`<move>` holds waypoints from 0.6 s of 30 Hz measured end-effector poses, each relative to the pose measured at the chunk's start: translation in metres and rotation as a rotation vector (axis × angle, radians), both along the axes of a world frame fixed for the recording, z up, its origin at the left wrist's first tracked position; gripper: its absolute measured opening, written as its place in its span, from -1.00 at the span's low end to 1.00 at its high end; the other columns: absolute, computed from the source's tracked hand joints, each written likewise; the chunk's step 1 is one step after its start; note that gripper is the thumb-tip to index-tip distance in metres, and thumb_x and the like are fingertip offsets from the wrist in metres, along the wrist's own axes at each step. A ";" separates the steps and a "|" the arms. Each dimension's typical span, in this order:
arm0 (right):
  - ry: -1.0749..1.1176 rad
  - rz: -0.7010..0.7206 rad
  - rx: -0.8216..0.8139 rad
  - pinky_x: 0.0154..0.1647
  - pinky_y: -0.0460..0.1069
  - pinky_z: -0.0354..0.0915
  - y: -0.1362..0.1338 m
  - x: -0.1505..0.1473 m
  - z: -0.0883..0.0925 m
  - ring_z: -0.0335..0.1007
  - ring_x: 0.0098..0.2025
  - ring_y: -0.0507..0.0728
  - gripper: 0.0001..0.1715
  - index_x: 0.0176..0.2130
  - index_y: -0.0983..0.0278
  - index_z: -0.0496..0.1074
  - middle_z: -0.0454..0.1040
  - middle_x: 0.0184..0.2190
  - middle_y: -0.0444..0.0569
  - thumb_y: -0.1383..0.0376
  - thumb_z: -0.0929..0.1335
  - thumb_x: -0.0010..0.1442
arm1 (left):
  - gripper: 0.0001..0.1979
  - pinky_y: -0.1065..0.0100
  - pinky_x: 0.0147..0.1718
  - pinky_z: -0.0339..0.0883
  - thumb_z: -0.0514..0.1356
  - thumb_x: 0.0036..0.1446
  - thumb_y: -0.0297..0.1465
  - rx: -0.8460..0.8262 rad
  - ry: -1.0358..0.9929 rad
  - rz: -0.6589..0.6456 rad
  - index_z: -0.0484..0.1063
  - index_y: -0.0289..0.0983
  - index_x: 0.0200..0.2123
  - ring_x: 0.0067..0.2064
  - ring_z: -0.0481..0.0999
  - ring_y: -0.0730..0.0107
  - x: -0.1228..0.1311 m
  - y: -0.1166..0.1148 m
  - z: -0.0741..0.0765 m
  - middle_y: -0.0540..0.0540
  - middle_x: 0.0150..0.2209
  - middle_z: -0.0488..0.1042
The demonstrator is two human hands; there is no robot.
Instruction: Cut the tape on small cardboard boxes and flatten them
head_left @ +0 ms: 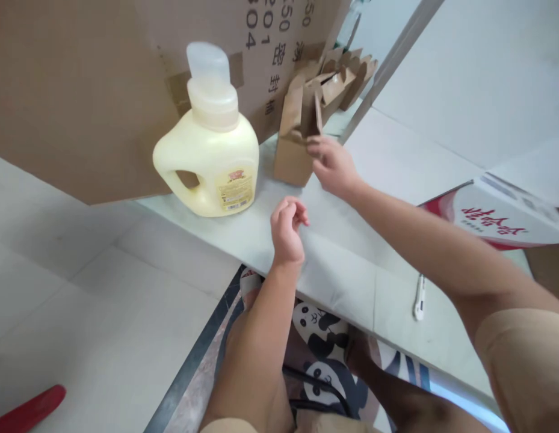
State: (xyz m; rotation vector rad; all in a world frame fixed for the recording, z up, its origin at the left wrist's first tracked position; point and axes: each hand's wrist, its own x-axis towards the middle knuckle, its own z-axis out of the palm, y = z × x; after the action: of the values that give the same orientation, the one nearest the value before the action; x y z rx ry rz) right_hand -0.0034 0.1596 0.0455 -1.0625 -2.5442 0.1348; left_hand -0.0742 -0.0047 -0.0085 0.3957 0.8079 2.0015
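Note:
My right hand [334, 165] is at the near upper edge of a small brown cardboard box [293, 159], its fingers closed on the edge by the raised flaps. That box stands upright with its top flaps partly up. My left hand [288, 231] is held over the pale ledge [346, 276], just in front of the box, with fingers curled in and nothing visible in them. Left of the box stands a large pale yellow jug [211, 150] with a handle and a translucent cap, apart from both hands.
Behind the jug rises a large printed cardboard carton [103, 90]. More small brown boxes [337, 87] line up behind the first. On the right are a white utility knife [420, 297] and a red-and-white box [491, 213]. A red object [33, 409] shows at lower left.

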 end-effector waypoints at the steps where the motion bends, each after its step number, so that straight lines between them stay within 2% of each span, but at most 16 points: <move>1: 0.035 0.022 -0.006 0.42 0.20 0.33 -0.013 0.020 -0.001 0.40 0.36 0.27 -0.50 0.03 0.31 0.60 0.50 0.28 0.14 0.43 0.24 0.21 | -0.79 0.37 -0.42 0.18 0.15 0.13 -0.27 -0.022 0.085 0.077 0.36 -0.22 -0.51 -0.48 0.29 0.45 0.001 -0.001 -0.002 0.03 -0.54 0.27; 3: 0.110 0.078 -0.052 0.13 0.16 0.56 -0.046 0.067 -0.003 0.58 0.18 0.26 -0.59 -0.09 0.26 0.64 0.57 0.22 0.12 0.41 0.25 0.23 | -0.76 0.36 -0.35 0.20 0.11 0.18 -0.29 -0.071 0.201 0.176 0.33 -0.21 -0.52 -0.46 0.30 0.43 0.002 -0.001 -0.005 0.04 -0.55 0.25; 4: 0.156 0.126 -0.049 0.05 0.13 0.60 -0.065 0.093 -0.002 0.63 0.11 0.25 -0.64 -0.19 0.24 0.64 0.60 0.17 0.10 0.41 0.26 0.25 | -0.76 0.36 -0.33 0.20 0.10 0.19 -0.30 -0.092 0.236 0.224 0.31 -0.21 -0.53 -0.44 0.30 0.42 0.001 -0.001 -0.006 0.04 -0.55 0.25; 5: 0.207 0.177 -0.022 0.05 0.12 0.60 -0.086 0.118 0.000 0.65 0.09 0.24 -0.67 -0.29 0.22 0.64 0.65 0.10 0.08 0.40 0.28 0.28 | -0.76 0.37 -0.31 0.20 0.10 0.19 -0.31 -0.113 0.266 0.259 0.30 -0.21 -0.53 -0.42 0.30 0.42 0.001 0.000 -0.007 0.03 -0.53 0.26; 7: 0.306 0.259 0.001 -0.03 0.06 0.63 -0.130 0.168 0.006 0.70 -0.02 0.21 -0.71 -0.31 0.20 0.64 0.71 -0.05 0.04 0.41 0.33 0.31 | -0.77 0.38 -0.29 0.21 0.10 0.18 -0.30 -0.149 0.283 0.286 0.29 -0.20 -0.52 -0.38 0.33 0.41 0.003 0.003 -0.009 0.02 -0.49 0.29; 9: 0.350 0.300 -0.034 -0.26 0.00 0.64 -0.172 0.212 0.014 0.73 -0.15 0.19 -0.69 -0.20 0.15 0.66 0.73 -0.10 0.02 0.43 0.33 0.30 | -0.79 0.39 -0.23 0.25 0.11 0.20 -0.26 -0.177 0.302 0.228 0.36 -0.20 -0.45 -0.25 0.42 0.37 0.008 0.008 -0.012 -0.02 -0.38 0.39; 12: 0.342 0.247 -0.014 -0.43 0.06 0.60 -0.215 0.258 0.017 0.70 -0.35 0.20 -0.66 -0.13 0.11 0.64 0.72 -0.06 0.06 0.37 0.29 0.31 | -0.76 0.37 -0.07 0.30 0.15 0.21 -0.17 -0.153 0.365 0.052 0.51 -0.18 -0.22 0.04 0.50 0.28 0.025 0.017 -0.016 -0.09 -0.08 0.55; 15: 0.373 0.160 0.058 -0.47 0.10 0.57 -0.233 0.281 0.004 0.67 -0.43 0.20 -0.70 -0.15 0.12 0.62 0.71 -0.03 0.09 0.34 0.30 0.29 | -0.61 0.27 0.12 0.33 0.20 0.20 -0.06 -0.032 0.457 -0.121 0.54 -0.16 -0.04 0.18 0.50 0.17 0.047 0.023 -0.019 -0.13 0.09 0.57; 18: 0.471 0.031 0.050 -0.49 0.04 0.53 -0.234 0.290 -0.016 0.73 -0.27 0.23 -0.82 -0.31 0.14 0.47 0.74 -0.16 0.05 0.39 0.32 0.26 | -0.51 0.19 0.20 0.33 0.28 0.14 0.01 0.041 0.566 -0.170 0.54 -0.19 0.00 0.16 0.54 0.09 0.066 0.027 -0.019 -0.15 0.07 0.59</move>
State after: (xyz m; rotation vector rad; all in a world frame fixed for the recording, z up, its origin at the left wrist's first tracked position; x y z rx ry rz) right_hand 0.2863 -0.0747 0.0293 -0.8526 -2.1270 0.2912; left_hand -0.0079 0.0221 -0.0279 1.0484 1.0345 1.7626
